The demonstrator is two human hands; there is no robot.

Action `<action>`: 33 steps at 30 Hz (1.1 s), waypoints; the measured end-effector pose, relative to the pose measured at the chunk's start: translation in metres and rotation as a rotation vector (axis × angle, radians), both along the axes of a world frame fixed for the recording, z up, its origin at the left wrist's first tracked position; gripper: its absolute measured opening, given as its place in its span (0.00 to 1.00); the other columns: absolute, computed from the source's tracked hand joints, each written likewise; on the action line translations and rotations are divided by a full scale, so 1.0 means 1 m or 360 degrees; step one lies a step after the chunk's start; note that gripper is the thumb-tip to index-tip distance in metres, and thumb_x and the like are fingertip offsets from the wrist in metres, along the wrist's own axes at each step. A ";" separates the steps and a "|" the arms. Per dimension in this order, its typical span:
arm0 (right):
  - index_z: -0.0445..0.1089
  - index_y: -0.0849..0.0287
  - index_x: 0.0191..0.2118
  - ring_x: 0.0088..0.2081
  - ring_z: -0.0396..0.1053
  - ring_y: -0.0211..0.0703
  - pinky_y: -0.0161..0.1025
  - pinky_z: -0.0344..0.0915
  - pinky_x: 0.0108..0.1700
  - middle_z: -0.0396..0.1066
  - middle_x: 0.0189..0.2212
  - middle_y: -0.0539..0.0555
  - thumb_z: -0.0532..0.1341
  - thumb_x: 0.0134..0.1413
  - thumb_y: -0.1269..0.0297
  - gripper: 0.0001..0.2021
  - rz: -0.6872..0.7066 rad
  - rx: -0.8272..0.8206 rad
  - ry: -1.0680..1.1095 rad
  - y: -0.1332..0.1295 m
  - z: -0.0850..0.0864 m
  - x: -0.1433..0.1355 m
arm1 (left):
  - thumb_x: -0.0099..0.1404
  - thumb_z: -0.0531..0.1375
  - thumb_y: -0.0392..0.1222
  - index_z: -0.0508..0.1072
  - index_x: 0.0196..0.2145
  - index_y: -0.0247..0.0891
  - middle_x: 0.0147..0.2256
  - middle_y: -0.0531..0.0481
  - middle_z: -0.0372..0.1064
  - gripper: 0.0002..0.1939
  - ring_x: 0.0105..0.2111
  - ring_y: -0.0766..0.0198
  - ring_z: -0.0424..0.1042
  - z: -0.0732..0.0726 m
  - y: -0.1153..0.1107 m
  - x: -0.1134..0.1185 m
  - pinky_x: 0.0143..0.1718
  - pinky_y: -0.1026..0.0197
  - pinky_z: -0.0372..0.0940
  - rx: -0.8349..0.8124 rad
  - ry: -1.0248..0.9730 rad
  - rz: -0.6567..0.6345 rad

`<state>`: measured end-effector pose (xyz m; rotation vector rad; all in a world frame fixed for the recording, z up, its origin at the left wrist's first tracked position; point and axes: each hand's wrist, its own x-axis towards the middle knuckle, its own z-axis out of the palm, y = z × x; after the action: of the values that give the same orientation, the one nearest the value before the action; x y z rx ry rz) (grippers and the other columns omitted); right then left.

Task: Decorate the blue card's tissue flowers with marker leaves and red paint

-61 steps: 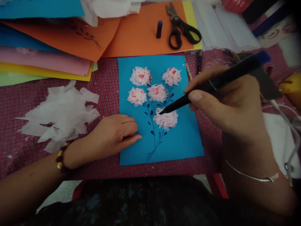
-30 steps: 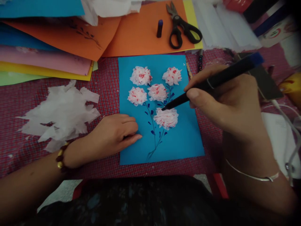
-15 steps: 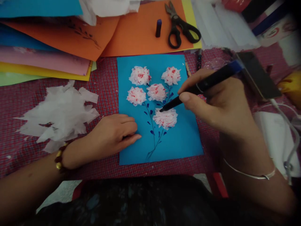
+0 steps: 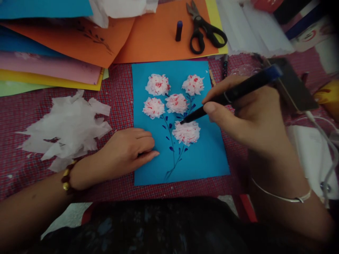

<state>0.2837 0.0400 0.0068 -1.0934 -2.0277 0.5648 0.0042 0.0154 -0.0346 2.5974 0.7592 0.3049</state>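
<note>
A blue sheet of paper (image 4: 206, 151) lies in front of me, bearing several white tissue-paper flowers (image 4: 186, 133) flecked with red. Dark blue stems and leaves (image 4: 171, 141) are drawn between and below them. My right hand (image 4: 246, 113) grips a black marker pen (image 4: 233, 93) with a blue end. Its tip is at the upper edge of the lowest flower; whether it touches cannot be made out. My left hand (image 4: 132, 150) rests at the sheet's left edge with its fingers curled in, and nothing shows in it.
Torn white tissue pieces (image 4: 71, 127) are heaped at the left on a checked cloth (image 4: 120, 106). Black-handled scissors (image 4: 201, 30) and a marker cap (image 4: 179, 31) lie on orange paper (image 4: 156, 35). Coloured sheets (image 4: 58, 67) are stacked at upper left; a phone (image 4: 293, 86) sits beyond my right hand.
My right hand and the marker pen have shifted very slightly to the right. The left hand, the sheet and the flowers look the same.
</note>
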 end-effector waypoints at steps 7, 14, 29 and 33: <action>0.69 0.57 0.36 0.28 0.68 0.33 0.36 0.63 0.32 0.69 0.27 0.46 0.63 0.60 0.64 0.04 -0.0059 -0.0007 0.0055 0.001 0.000 0.000 | 0.73 0.54 0.43 0.61 0.25 0.38 0.25 0.53 0.59 0.17 0.26 0.65 0.60 -0.001 0.000 -0.001 0.30 0.60 0.53 -0.0010 0.0018 0.0013; 0.70 0.58 0.34 0.31 0.69 0.33 0.36 0.61 0.33 0.71 0.30 0.46 0.63 0.60 0.63 0.06 -0.0012 0.0042 -0.0032 0.002 -0.003 0.001 | 0.73 0.54 0.42 0.61 0.25 0.38 0.25 0.53 0.59 0.17 0.25 0.66 0.59 0.001 0.000 0.001 0.29 0.61 0.54 0.0013 -0.0006 0.0003; 0.69 0.57 0.34 0.31 0.70 0.35 0.37 0.63 0.34 0.71 0.30 0.46 0.62 0.62 0.62 0.06 0.0002 0.0066 -0.0079 0.001 -0.002 0.002 | 0.73 0.54 0.42 0.62 0.24 0.38 0.25 0.53 0.59 0.18 0.25 0.66 0.58 0.000 0.000 0.001 0.28 0.60 0.53 0.0009 -0.0004 0.0012; 0.70 0.56 0.34 0.28 0.68 0.35 0.37 0.63 0.31 0.71 0.29 0.47 0.64 0.59 0.62 0.05 -0.0055 0.0008 0.0020 0.001 -0.002 0.001 | 0.73 0.54 0.42 0.62 0.25 0.38 0.24 0.54 0.59 0.17 0.25 0.66 0.59 0.001 0.000 0.001 0.29 0.60 0.53 0.0004 0.0004 0.0006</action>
<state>0.2848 0.0406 0.0049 -1.1172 -1.9944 0.5472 0.0053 0.0157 -0.0331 2.5994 0.7654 0.3045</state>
